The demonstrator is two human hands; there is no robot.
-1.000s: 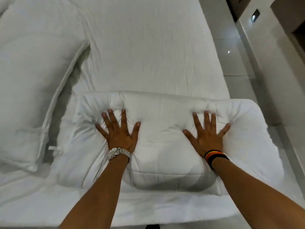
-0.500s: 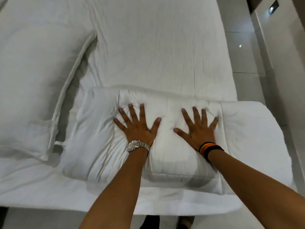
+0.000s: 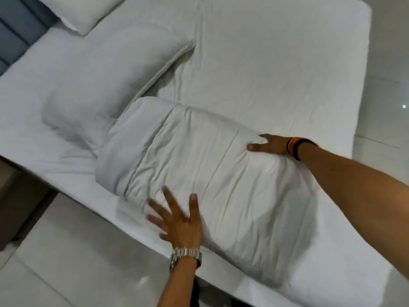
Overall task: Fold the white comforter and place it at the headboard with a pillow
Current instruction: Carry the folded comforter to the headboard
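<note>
The white comforter (image 3: 210,173) lies folded into a thick bundle near the bed's near edge. My left hand (image 3: 177,220), with a metal watch, rests with fingers spread against its near side. My right hand (image 3: 271,145), with a striped wristband, presses on the far side, fingers partly sunk behind the fabric. A large white pillow (image 3: 106,80) lies just beyond the bundle's left end, touching it. A second pillow (image 3: 81,12) sits at the top left by the blue headboard (image 3: 15,34).
The bed (image 3: 287,63) with its wrinkled white sheet stretches away to the right. Pale glossy floor tiles (image 3: 66,262) lie below the near edge and along the right side. A brown piece of furniture (image 3: 15,196) stands at the left.
Both hands left the top of the comforter and went to its opposite sides. The view swung left, bringing the headboard and second pillow into sight.
</note>
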